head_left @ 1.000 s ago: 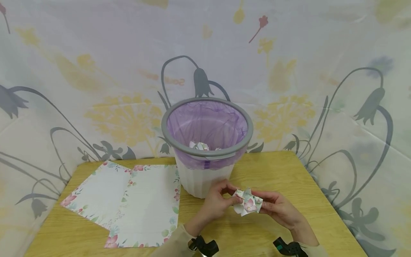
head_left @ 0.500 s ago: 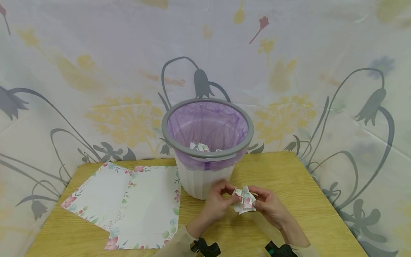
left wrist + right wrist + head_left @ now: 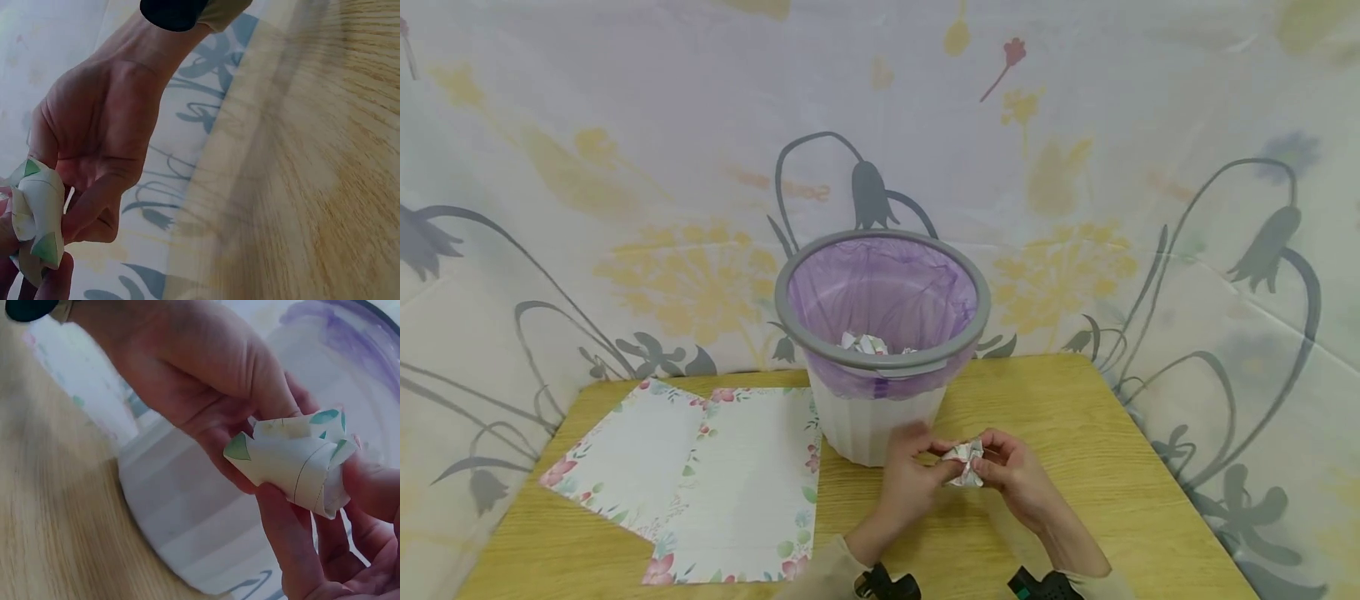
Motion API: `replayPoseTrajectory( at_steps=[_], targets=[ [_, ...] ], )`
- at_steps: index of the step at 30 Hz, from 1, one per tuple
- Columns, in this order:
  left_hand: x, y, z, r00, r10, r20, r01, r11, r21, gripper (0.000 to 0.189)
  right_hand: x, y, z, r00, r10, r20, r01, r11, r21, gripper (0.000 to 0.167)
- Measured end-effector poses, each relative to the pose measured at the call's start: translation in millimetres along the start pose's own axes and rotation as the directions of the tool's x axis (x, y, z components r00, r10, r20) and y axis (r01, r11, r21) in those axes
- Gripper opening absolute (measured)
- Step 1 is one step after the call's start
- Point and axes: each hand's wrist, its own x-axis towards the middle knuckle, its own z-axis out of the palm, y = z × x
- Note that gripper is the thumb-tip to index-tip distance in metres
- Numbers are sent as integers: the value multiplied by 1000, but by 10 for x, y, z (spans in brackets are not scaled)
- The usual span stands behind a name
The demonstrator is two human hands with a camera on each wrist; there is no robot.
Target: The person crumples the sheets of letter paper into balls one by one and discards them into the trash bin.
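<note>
A crumpled sheet of flower-printed paper (image 3: 967, 463) is between my two hands, in front of the bin. My left hand (image 3: 908, 479) pinches its left side with thumb and fingers. On the other side, my right hand (image 3: 1018, 477) grips it with thumb and fingertips. In the right wrist view the paper wad (image 3: 294, 464) shows white folds with green leaf prints, touched by fingers of both hands. The left wrist view shows the wad (image 3: 42, 203) at its left edge, partly covered by fingers.
A white bin (image 3: 876, 421) with a grey rim and purple liner (image 3: 887, 283) stands behind the hands, crumpled paper (image 3: 865, 342) inside it. Two flat flower-bordered sheets overlap at left: one slanted (image 3: 625, 458), one straighter (image 3: 748, 483). The wooden table (image 3: 1045, 400) meets a patterned cloth backdrop.
The paper wad has become smaller and more compact. My right hand has moved left, closer to my left hand. Bin and flat sheets stay in place.
</note>
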Motion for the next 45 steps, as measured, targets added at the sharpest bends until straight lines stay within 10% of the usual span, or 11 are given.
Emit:
replayPoseTrajectory(
  at_steps=[4,10,14,18,22,31,38,45],
  targets=[
    [0,-82,-49,994,-14,107,17,1000,-21,25,-4,-20,7,1000,-7,-17,7,1000,24,24],
    [-25,-97,-125,936,-4,353,44,993,-105,68,2,-34,8,999,-4,-49,9,996,94,28],
    [-17,-158,-130,940,148,307,-144,989,-36,63,22,6,22,1000,0,-15,3,987,161,32],
    [10,-183,-140,911,321,258,-356,929,101,57,36,45,42,1000,15,-13,-12,974,225,31],
    [11,-204,-139,891,389,235,-424,898,122,50,40,72,62,999,35,-28,-26,964,265,30],
    [-14,-165,-133,958,176,228,-202,975,96,39,22,80,105,992,82,-92,-54,959,278,25],
    [-12,-122,-143,941,29,338,-108,970,218,55,-10,86,101,981,134,-142,-91,957,275,23],
    [-1,-128,-162,950,53,308,-149,943,299,44,-4,119,88,980,148,-129,-121,972,201,23]
  ],
)
